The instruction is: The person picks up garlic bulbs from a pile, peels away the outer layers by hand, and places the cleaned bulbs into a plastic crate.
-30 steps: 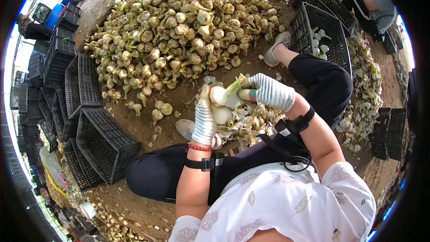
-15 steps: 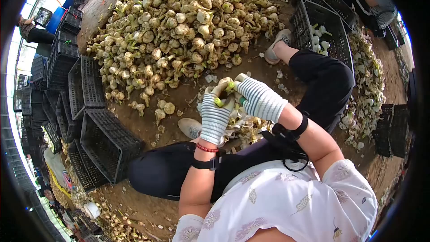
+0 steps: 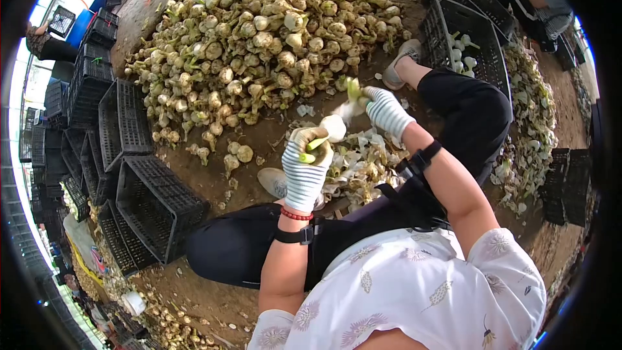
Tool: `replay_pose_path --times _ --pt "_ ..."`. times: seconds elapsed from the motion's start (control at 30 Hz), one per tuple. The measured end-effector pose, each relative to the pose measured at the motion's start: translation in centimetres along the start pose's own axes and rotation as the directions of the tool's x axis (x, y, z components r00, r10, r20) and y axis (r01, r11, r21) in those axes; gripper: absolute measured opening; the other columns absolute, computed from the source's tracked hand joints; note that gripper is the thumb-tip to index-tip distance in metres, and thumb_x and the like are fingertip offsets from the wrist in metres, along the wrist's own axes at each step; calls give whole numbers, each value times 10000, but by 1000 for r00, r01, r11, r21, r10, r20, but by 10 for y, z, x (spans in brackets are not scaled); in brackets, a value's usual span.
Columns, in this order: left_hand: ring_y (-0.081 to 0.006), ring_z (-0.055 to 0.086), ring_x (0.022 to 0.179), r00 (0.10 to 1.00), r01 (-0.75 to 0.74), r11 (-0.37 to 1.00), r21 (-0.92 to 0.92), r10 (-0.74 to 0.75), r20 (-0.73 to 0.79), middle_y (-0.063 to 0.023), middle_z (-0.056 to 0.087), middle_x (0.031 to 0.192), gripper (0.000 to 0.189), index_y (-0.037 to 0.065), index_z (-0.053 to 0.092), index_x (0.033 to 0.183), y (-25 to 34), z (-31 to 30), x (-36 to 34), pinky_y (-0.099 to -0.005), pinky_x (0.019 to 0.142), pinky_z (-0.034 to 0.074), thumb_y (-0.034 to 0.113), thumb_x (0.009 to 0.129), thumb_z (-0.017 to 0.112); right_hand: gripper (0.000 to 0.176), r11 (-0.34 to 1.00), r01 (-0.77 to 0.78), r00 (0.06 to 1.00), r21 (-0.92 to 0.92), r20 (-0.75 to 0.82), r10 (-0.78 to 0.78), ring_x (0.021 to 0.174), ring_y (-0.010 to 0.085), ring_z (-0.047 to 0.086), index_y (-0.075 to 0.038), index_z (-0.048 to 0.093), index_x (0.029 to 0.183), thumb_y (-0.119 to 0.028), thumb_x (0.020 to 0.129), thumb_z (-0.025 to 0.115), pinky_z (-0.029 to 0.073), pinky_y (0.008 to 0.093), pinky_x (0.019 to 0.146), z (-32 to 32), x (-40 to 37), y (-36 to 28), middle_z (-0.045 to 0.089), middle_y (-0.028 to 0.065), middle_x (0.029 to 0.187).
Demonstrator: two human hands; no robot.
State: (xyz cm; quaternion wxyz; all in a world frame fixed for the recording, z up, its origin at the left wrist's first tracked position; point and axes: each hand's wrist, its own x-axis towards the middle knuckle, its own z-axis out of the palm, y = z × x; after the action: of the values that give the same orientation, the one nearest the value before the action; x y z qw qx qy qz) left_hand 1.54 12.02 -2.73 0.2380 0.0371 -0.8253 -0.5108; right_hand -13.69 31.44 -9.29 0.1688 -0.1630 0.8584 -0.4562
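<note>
My left hand, in a striped glove, is closed around a garlic bulb whose white, clean head pokes out above the fingers. Two short green stem pieces show at the palm side. Up and to the right, my right hand, gloved the same way, is closed on a strip of garlic skin, pale and green, blurred by motion. A whitish smear lies between that strip and the bulb. Loose garlic skins lie on the ground beneath both hands.
A large heap of unpeeled garlic rises ahead. At right, a black crate holds several white bulbs, beside a bank of skins. Black crates stand at left. Other people sit or stand farther off.
My hands were together at the bulb and are now apart. The right moved up and right with the strip of skin; the left moved slightly left, and the bulb's white head now shows.
</note>
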Motion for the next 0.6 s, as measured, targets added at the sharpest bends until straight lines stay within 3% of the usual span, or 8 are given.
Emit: replay_pose_path --times 0.07,0.1,0.13,0.2,0.3,0.47,0.53,0.6 --pt "-250 650 817 999 -12 1000 11 12 -32 -98 644 930 234 62 650 943 9 -9 4 -332 722 523 -67 751 690 246 875 36 999 -483 40 -19 885 377 649 2 647 1121 -118 916 583 514 395 775 -15 8 20 663 235 1032" --pt "-253 648 826 1000 5 1000 3 -5 -29 -101 640 943 235 65 651 947 10 -13 5 -332 723 522 -65 754 686 277 778 64 991 -626 134 27 893 382 653 11 629 1158 -83 906 564 518 410 780 -22 -2 -2 667 206 1016" --pt "-256 646 835 999 26 1000 -3 -26 -29 -104 636 956 237 69 652 951 11 -16 4 -333 724 522 -63 757 681 277 776 69 990 -626 139 25 893 382 653 11 629 1158 -83 906 564 518 410 780 -25 -12 -20 667 206 1016" --pt "-261 645 850 999 42 999 24 -42 -20 -108 633 971 235 71 656 952 12 -16 4 -335 728 522 -59 758 682 288 882 251 968 -398 89 -235 915 382 655 -1 628 1173 -103 908 580 526 416 786 -28 -29 -54 661 203 1036" --pt "-250 644 862 1000 27 997 73 -28 13 -106 633 978 225 63 669 943 19 -11 6 -329 738 521 -69 762 674 283 938 320 947 -135 83 -311 902 367 666 -29 654 1146 -97 875 614 539 392 780 -28 -44 -121 668 196 962" --pt "-269 652 890 994 -101 982 158 95 45 -106 642 995 261 62 692 944 25 -10 3 -340 758 534 -92 734 675 203 902 325 946 -282 106 -308 837 347 663 -50 663 1015 -135 831 656 535 419 736 -9 -45 -127 662 160 885" --pt "-267 654 909 996 -78 986 146 72 44 -108 646 1013 270 67 694 947 21 -9 2 -342 772 536 -96 733 675 147 794 330 944 -511 180 -277 847 348 663 -45 635 953 -134 836 645 538 415 735 -6 -50 -127 654 163 896" --pt "-267 653 907 990 -140 979 147 139 15 -111 652 1015 264 71 694 942 19 -8 1 -339 784 535 -97 739 670 152 843 314 949 -437 133 -284 840 354 657 -43 623 942 -132 823 656 537 418 735 -7 -48 -123 647 164 893"
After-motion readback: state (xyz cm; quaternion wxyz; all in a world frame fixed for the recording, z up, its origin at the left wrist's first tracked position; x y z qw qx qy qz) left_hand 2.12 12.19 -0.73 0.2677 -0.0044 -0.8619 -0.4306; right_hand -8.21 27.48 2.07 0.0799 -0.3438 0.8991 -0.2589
